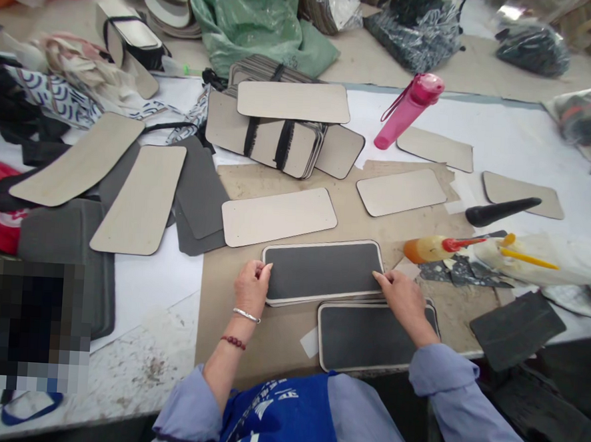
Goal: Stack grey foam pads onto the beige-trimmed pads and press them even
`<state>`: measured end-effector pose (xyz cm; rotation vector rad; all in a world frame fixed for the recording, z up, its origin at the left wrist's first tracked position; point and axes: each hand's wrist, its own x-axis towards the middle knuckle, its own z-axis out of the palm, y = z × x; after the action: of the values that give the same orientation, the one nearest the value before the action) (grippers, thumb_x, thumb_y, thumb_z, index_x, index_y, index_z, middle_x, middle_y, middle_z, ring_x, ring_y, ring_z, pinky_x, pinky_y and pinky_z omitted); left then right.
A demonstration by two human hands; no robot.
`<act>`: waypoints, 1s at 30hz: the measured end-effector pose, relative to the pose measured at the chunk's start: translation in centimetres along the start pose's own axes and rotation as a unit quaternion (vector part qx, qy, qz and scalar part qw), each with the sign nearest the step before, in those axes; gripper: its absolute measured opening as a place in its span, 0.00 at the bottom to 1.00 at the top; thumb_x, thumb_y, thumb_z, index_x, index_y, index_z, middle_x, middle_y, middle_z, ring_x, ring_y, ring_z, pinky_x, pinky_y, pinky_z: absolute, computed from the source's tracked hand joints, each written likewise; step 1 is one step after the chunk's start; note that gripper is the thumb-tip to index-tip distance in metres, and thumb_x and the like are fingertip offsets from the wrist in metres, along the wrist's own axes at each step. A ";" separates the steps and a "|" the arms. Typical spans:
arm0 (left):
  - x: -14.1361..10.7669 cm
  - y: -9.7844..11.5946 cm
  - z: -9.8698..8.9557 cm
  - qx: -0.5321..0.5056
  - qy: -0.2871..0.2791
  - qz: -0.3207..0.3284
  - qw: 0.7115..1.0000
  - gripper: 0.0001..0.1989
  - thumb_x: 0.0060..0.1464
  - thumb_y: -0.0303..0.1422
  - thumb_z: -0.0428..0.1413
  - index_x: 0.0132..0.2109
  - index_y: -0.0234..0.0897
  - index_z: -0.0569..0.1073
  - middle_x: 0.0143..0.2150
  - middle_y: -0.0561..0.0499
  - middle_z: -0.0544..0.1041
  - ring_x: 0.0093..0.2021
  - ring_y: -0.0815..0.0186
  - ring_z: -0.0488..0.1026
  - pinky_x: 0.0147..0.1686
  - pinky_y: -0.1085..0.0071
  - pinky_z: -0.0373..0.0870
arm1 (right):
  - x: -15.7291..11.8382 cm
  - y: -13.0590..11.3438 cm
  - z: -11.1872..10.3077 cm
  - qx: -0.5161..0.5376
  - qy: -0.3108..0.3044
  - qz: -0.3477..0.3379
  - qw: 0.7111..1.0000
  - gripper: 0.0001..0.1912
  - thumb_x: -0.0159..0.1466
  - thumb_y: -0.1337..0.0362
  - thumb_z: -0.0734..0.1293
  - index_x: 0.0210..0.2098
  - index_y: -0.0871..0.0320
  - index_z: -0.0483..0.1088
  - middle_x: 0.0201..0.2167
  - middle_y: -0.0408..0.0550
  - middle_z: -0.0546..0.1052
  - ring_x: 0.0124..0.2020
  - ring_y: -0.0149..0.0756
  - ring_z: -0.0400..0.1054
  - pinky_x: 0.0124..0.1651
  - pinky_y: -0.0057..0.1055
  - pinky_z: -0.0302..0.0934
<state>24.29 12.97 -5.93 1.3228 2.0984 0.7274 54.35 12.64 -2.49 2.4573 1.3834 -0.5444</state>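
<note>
A dark grey rectangular panel (325, 273) with a cream border and rounded corners lies before me on brown paper. My left hand (252, 285) pinches its left end between thumb and fingers. At the opposite end, my right hand (403, 297) grips the edge near the upper right corner, thumb on top. Closer to my body lies a second dark panel (363, 338) with the same pale border, partly under my right forearm. Just beyond the held piece rests a plain beige panel (280, 217).
Strapped beige panels (285, 144) are stacked at the back. A pink bottle (410, 111) stands behind. To the right are an amber squeeze bottle (426, 249) with a red nozzle, a black-handled tool (501, 211) and a yellow stick (528, 259). Curved beige panels (139, 198) lie left.
</note>
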 end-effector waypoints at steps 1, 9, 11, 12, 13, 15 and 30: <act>0.0 0.1 -0.1 -0.001 -0.002 0.001 1.000 0.07 0.48 0.35 0.55 0.25 0.39 0.67 0.24 0.54 0.71 0.26 0.67 0.68 0.32 0.70 0.64 | 0.0 0.0 0.0 0.002 0.004 0.001 1.000 0.21 0.63 0.48 0.57 0.32 0.56 0.73 0.32 0.52 0.75 0.36 0.44 0.69 0.31 0.32 0.52; 0.0 0.2 -0.4 0.000 -0.015 -0.015 1.000 0.08 0.46 0.38 0.53 0.26 0.40 0.65 0.22 0.55 0.70 0.25 0.66 0.67 0.28 0.71 0.63 | -0.2 -0.2 -0.2 0.035 0.003 -0.011 0.999 0.18 0.63 0.51 0.59 0.31 0.57 0.73 0.30 0.50 0.75 0.35 0.40 0.69 0.34 0.30 0.55; 0.1 0.1 -0.4 -0.006 -0.028 -0.014 1.000 0.08 0.46 0.39 0.53 0.26 0.40 0.65 0.22 0.55 0.70 0.24 0.66 0.67 0.28 0.70 0.63 | 0.1 0.0 -0.2 0.040 0.002 -0.008 0.999 0.17 0.63 0.52 0.60 0.30 0.57 0.72 0.28 0.49 0.75 0.34 0.39 0.68 0.34 0.29 0.55; 0.1 0.2 -0.4 -0.008 -0.033 -0.011 0.999 0.08 0.46 0.40 0.52 0.26 0.40 0.65 0.22 0.55 0.69 0.24 0.66 0.67 0.28 0.70 0.63 | 0.3 0.1 -0.1 0.042 0.001 -0.008 0.999 0.17 0.63 0.52 0.60 0.29 0.58 0.72 0.28 0.49 0.75 0.33 0.38 0.68 0.34 0.29 0.55; 0.1 0.2 -0.4 -0.009 -0.035 -0.009 0.999 0.09 0.46 0.40 0.52 0.26 0.40 0.66 0.22 0.55 0.69 0.24 0.66 0.67 0.28 0.70 0.63 | 0.5 0.2 -0.1 0.044 -0.001 -0.011 0.999 0.17 0.63 0.53 0.60 0.29 0.58 0.72 0.28 0.50 0.74 0.33 0.38 0.68 0.34 0.29 0.55; 0.0 0.3 -0.3 -0.005 -0.026 -0.007 1.000 0.09 0.46 0.40 0.53 0.26 0.40 0.66 0.21 0.55 0.69 0.24 0.66 0.67 0.28 0.70 0.63 | 0.8 0.4 0.0 0.048 -0.006 -0.019 0.999 0.17 0.63 0.53 0.60 0.29 0.58 0.72 0.28 0.50 0.74 0.33 0.38 0.68 0.35 0.29 0.55; 0.0 0.8 -0.6 0.007 -0.022 -0.009 1.000 0.08 0.44 0.39 0.53 0.25 0.41 0.65 0.20 0.55 0.69 0.24 0.65 0.67 0.27 0.70 0.63 | 0.1 0.2 -1.4 -0.013 0.076 -0.036 0.996 0.21 0.58 0.52 0.67 0.41 0.64 0.68 0.41 0.61 0.72 0.45 0.49 0.66 0.42 0.37 0.59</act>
<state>24.36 13.21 -5.02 1.3149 2.0814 0.6702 54.85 13.15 -1.23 2.4811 1.5308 -0.3571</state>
